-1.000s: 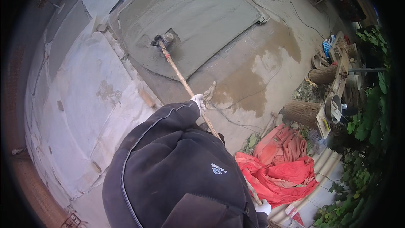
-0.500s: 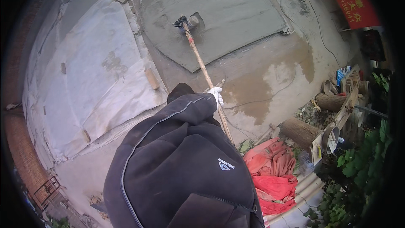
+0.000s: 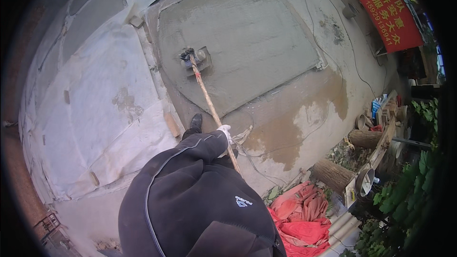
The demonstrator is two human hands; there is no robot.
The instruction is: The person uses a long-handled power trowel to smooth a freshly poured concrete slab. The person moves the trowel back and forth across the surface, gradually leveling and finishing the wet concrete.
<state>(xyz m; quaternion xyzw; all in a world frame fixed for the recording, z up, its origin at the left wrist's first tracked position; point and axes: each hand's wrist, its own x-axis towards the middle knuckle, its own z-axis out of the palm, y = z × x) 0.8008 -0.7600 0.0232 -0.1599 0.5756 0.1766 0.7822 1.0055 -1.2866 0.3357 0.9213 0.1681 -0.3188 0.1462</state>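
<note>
My left hand [image 3: 225, 133], in a white glove, is wrapped round a long wooden pole [image 3: 208, 97]. At the pole's far end is a small motor-driven tool [image 3: 194, 59] with a flat dark plate, which sits on wet grey concrete [image 3: 247, 43]. The pole slants from the tool down past my hand and runs out of sight beside my dark jacket [image 3: 200, 195]. My right hand is not in view. One dark boot [image 3: 196, 121] shows just left of the pole, near the slab's closest corner.
White sheeting [image 3: 90, 114] covers the ground at left, with a wooden block [image 3: 172, 124] on its edge. Cables [image 3: 285, 154] cross the stained ground at right. Logs [image 3: 333, 175], a red cloth heap [image 3: 302, 214] and leafy plants [image 3: 404, 195] lie right. A red banner [image 3: 385, 9] hangs far right.
The tool has slid left across the wet concrete, and my left hand has moved left with the pole. My view has tilted up a little, and the boot shows more plainly.
</note>
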